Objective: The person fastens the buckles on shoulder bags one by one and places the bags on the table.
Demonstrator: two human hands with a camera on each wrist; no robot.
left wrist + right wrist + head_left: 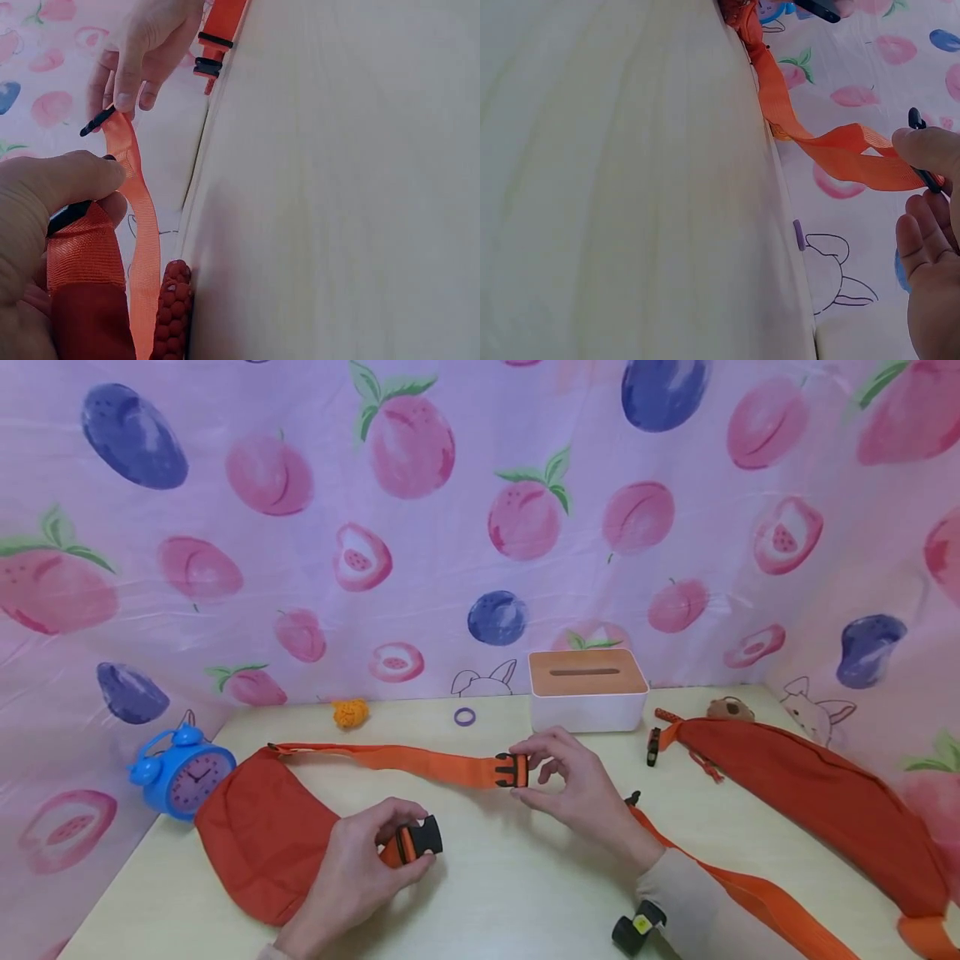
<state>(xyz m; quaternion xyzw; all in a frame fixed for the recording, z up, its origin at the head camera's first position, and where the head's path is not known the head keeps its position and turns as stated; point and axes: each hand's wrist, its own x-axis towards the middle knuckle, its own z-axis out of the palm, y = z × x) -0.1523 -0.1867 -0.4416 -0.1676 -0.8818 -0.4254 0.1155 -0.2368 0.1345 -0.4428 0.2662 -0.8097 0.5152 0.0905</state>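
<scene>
In the head view, a person's left hand [358, 862] pinches a black buckle socket [428, 837] fixed to orange webbing [390, 854], while the right hand [581, 793] grips a pronged black buckle [512, 770] between thumb and fingers; the two halves are apart above the tabletop [525, 881]. An orange strap [427, 765] runs from the pronged half to a red bag [262, 835] lying at the left, beside a blue alarm clock [198, 777]. A white box [588, 713] with a slotted brown top stands at the back, and a second red bag [810, 806] lies at the right. In the left wrist view, the left hand clasps the socket, partly hidden by the thumb, with the right hand beyond. In the right wrist view, the right hand pinches the pronged buckle, the strap trailing in a loose twist.
</scene>
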